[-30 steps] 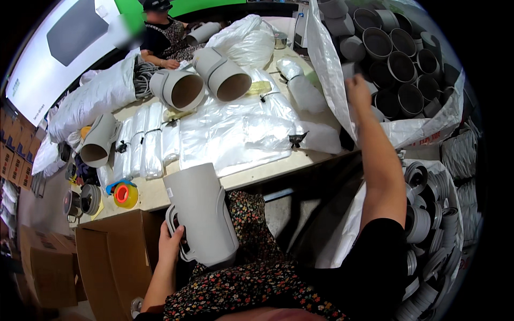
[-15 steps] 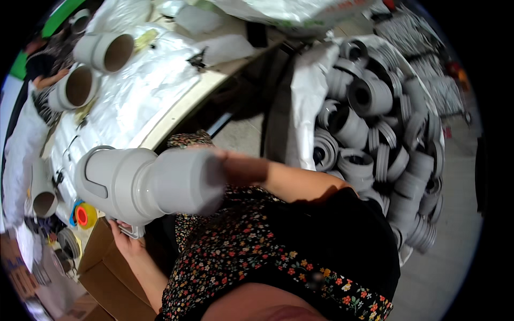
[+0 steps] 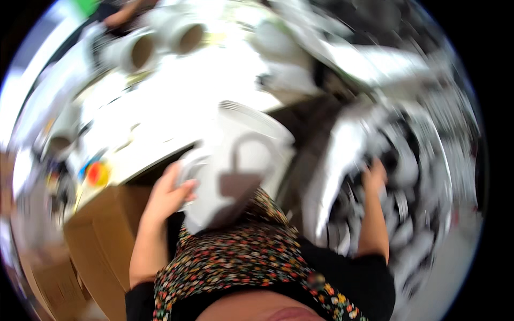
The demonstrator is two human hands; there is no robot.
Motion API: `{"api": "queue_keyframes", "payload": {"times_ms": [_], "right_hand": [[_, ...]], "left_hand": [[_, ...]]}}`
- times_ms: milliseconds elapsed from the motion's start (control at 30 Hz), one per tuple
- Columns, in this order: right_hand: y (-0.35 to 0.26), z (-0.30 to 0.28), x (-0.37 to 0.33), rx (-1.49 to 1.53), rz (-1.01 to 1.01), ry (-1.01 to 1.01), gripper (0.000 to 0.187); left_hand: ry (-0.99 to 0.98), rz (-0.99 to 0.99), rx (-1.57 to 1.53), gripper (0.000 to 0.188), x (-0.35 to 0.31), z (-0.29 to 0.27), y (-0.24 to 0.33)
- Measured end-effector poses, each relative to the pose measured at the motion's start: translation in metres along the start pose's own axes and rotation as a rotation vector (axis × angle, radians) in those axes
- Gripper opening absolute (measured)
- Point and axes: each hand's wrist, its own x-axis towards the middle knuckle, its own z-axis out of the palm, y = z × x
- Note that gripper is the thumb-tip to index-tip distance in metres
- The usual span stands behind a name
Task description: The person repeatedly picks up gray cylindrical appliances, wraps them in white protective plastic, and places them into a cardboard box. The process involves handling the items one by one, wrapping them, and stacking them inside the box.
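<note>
In front of my lap my left hand (image 3: 170, 195) is closed on the side of a large grey plastic jug-shaped body (image 3: 243, 144), its thumb and fingers at a small projecting part. The body stands tilted, its ribbed end toward the table, with a dark shadow across its side. My right hand (image 3: 376, 174) reaches into a white sack (image 3: 334, 160) on the right, among grey ribbed round plastic parts (image 3: 407, 163). Motion blur smears its fingers, so whether it grips one of them cannot be made out.
A table covered with white plastic film (image 3: 176, 101) holds grey cylindrical bodies (image 3: 140, 52) and a yellow-and-orange tape roll (image 3: 98, 174). A cardboard box (image 3: 101, 224) stands at my left. Another person's arm (image 3: 122, 13) shows at the far left.
My right hand has left the grey body and moved right into the sack. My left hand has raised and turned the body more upright. The whole view has shifted.
</note>
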Motion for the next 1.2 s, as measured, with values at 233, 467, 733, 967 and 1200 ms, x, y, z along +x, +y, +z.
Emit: {"api": "queue_keyframes", "payload": {"times_ms": [233, 467, 733, 967, 1200], "right_hand": [[0.06, 0.024, -0.011, -0.164, 0.186, -0.101, 0.063], [0.004, -0.011, 0.034, 0.032, -0.024, -0.053, 0.07], [-0.109, -0.1, 0.07, 0.43, -0.349, -0.072, 0.081], [-0.218, -0.123, 0.079, 0.833, -0.763, -0.362, 0.091], [-0.313, -0.137, 0.068, 1.133, -0.702, -0.958, 0.091]], "left_hand": [[-0.133, 0.085, 0.197, 0.049, 0.011, -0.016, 0.007], [-0.192, 0.084, 0.011, 0.052, -0.008, -0.021, 0.013], [-0.206, 0.155, 0.059, 0.048, 0.004, -0.015, -0.008], [-0.182, 0.44, 0.403, 0.064, -0.009, 0.001, -0.016], [-0.08, 0.488, 0.308, 0.061, -0.026, -0.008, -0.023]]}}
